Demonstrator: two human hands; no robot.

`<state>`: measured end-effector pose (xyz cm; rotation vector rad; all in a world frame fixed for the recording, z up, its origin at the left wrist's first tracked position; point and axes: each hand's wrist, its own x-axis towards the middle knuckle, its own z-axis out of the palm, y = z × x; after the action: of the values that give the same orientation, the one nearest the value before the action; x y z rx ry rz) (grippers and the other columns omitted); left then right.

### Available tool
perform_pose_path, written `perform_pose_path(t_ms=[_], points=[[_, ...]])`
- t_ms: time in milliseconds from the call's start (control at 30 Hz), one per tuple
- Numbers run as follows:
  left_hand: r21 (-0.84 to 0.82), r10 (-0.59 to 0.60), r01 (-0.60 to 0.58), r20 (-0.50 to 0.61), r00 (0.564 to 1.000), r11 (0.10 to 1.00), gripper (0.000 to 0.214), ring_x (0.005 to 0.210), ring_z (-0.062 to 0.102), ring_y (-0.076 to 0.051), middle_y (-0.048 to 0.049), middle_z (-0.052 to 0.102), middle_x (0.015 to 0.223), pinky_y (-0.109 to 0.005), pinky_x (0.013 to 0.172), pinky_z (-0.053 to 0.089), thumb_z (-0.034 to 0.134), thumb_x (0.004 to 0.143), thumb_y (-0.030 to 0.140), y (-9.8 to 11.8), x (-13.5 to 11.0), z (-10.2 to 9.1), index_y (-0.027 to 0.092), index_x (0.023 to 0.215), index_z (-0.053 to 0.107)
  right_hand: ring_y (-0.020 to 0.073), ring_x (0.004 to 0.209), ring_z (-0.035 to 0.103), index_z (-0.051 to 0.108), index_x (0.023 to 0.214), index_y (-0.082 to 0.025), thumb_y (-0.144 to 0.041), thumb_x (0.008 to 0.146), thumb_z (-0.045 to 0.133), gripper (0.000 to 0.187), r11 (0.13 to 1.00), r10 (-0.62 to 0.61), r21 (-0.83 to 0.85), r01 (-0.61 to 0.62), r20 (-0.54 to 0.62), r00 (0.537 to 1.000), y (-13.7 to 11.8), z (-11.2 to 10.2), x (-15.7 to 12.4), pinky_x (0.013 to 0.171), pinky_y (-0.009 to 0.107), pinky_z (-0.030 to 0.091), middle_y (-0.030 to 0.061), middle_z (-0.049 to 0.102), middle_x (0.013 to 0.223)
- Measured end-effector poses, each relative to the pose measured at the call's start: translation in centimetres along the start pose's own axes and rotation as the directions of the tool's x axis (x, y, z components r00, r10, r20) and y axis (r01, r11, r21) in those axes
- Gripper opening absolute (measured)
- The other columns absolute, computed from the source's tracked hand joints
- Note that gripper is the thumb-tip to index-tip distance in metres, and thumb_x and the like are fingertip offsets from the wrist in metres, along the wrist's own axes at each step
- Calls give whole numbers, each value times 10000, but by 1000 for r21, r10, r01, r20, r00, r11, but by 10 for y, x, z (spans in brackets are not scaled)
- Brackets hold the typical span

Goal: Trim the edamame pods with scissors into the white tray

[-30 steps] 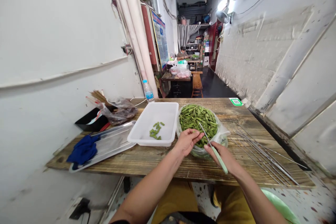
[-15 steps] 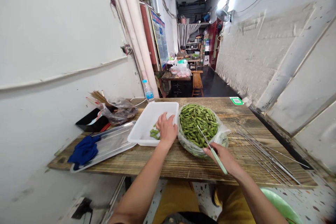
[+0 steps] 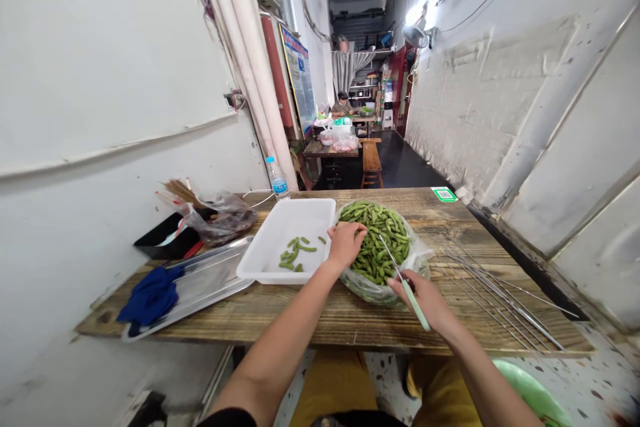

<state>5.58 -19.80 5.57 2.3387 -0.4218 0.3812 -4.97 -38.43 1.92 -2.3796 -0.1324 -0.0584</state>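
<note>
Plump green bean pods (image 3: 395, 233) are heaped in a clear plastic bag (image 3: 423, 253), its 9 o'clock edge blocked by the half-curled left hand (image 3: 346, 245); whether anything is pinched cannot be told. At 5 o'clock, a slim metal-bladed tool with a pale-green handle (image 3: 407, 290) is gripped by the right hand (image 3: 431, 297). Thin metal skewers (image 3: 520, 311) are laid at 4, a shallow white plastic tub (image 3: 273, 233) at 9.

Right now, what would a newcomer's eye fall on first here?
The green pods heaped in a clear bag near the middle of the table would likely come first, with the left hand over their left side. Next comes the green-handled blade in the right hand, pointing across them. The blue cloth on the tray at left also stands out.
</note>
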Motion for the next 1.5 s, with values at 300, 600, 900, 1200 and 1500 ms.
perform_pose_path(t_ms=[300, 600, 900, 1200, 1500], points=[[-612, -91, 250, 279, 956, 750, 232, 640, 524, -124, -16, 652, 671, -245, 685, 388, 586, 733, 345, 10, -32, 14, 128, 699, 663, 174, 663, 506, 525, 739, -194, -562, 834, 431, 392, 998, -65, 0, 66, 40, 997, -6, -1, 3, 639, 276, 362, 27, 573, 721], [-658, -117, 293, 298, 947, 694, 193, 571, 480, -83, -4, 637, 628, -215, 609, 358, 640, 719, 308, 9, -37, 11, 120, 685, 664, 122, 530, 317, 457, 603, -196, -622, 789, 465, 465, 999, -32, 24, 31, 39, 999, -7, -3, 1, 525, 256, 246, -35, 348, 524], [-882, -355, 470, 428, 831, 36, 61, 566, 598, -75, -40, 648, 691, -178, 576, 482, 576, 804, 74, 8, -36, 10, 88, 862, 586, 158, 662, 482, 489, 739, -189, -558, 869, 400, 402, 994, -103, 52, 99, 81, 991, -4, 2, 1, 635, 272, 367, 17, 546, 700], [-918, -361, 392, 387, 849, -63, 20, 654, 649, -99, -77, 677, 743, -184, 655, 541, 601, 802, 64, 13, -40, 18, 76, 816, 608, 99, 394, 427, 467, 748, -207, -605, 813, 495, 404, 939, 56, 327, -108, 166, 985, -4, 11, 0, 377, 209, 348, -70, 404, 486], [-912, -392, 410, 382, 837, -14, 35, 687, 650, -120, -69, 662, 740, -240, 722, 536, 624, 784, 97, 10, -51, 26, 88, 808, 600, 106, 282, 375, 460, 706, -213, -647, 774, 500, 440, 920, 186, 312, -239, 190, 964, -8, 19, 0, 288, 219, 305, -89, 349, 394]])
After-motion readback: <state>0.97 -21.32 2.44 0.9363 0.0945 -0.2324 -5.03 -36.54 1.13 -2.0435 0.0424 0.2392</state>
